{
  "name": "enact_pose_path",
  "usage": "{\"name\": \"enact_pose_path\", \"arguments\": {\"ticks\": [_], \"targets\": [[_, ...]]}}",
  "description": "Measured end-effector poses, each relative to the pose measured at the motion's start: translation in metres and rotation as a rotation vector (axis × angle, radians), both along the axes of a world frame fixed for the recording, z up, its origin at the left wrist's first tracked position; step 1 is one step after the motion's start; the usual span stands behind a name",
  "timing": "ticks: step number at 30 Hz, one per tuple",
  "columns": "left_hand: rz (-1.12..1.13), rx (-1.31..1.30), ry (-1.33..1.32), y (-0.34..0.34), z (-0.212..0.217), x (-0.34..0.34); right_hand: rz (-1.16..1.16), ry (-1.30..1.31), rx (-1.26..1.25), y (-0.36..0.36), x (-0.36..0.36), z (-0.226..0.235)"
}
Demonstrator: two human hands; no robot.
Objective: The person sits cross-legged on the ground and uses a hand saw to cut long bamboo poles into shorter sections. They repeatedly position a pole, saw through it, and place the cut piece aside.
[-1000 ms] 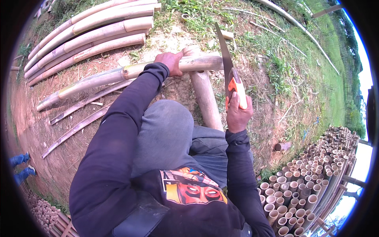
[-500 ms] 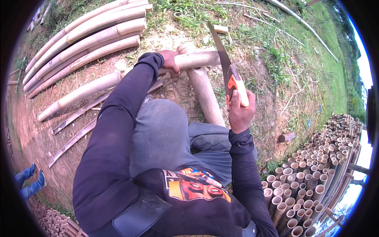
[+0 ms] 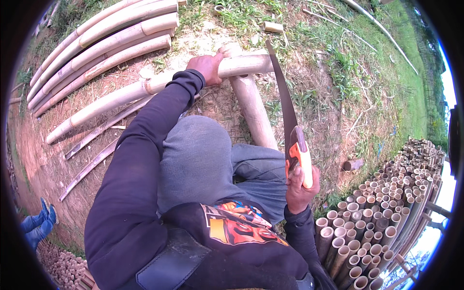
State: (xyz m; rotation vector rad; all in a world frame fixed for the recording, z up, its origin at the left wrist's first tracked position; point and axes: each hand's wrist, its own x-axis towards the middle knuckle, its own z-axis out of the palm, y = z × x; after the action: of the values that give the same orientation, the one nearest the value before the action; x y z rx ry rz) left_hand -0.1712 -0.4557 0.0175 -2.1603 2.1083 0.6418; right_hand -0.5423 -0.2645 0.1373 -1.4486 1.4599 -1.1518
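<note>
My left hand (image 3: 207, 69) is wrapped over a pale bamboo pole (image 3: 247, 65), which runs from the lower left to its right end just past the hand. Under that end lies another thick bamboo post (image 3: 252, 110), crossing it. In my right hand (image 3: 301, 191) is the orange and white handle of a handsaw (image 3: 286, 99). The long dark blade points away from me, its far part at the pole's right end. Whether the teeth touch the bamboo I cannot tell.
Long bamboo poles (image 3: 111, 53) lie stacked at the far left. Split strips (image 3: 89, 170) rest on the dirt nearer me. Many upright bamboo lengths (image 3: 367, 227) stand bundled at the right. A short cut piece (image 3: 273, 27) lies beyond the saw. Another person's legs (image 3: 39, 226) show at the left edge.
My right hand has drawn the saw back toward me and slightly to the right, so its tip is now nearer the pole. The left hand keeps its grip on the pole.
</note>
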Motion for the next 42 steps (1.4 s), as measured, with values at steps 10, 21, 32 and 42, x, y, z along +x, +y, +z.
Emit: {"name": "enact_pose_path", "arguments": {"ticks": [10, 21, 32, 42], "targets": [[0.042, 0.052, -0.042, 0.002, 0.012, -0.006, 0.046, 0.032, -0.118, -0.149, 0.059, -0.070], [0.048, 0.020, -0.015, 0.002, 0.011, -0.007, 0.046, -0.030, -0.193, -0.159, 0.071, -0.083], [0.027, 0.006, 0.000, 0.000, -0.005, -0.002, 0.036, -0.039, -0.143, -0.007, 0.004, -0.042], [-0.088, 0.337, 0.371, -0.040, -0.001, 0.025, 0.042, -0.105, -0.007, -0.148, 0.064, -0.040]]}}
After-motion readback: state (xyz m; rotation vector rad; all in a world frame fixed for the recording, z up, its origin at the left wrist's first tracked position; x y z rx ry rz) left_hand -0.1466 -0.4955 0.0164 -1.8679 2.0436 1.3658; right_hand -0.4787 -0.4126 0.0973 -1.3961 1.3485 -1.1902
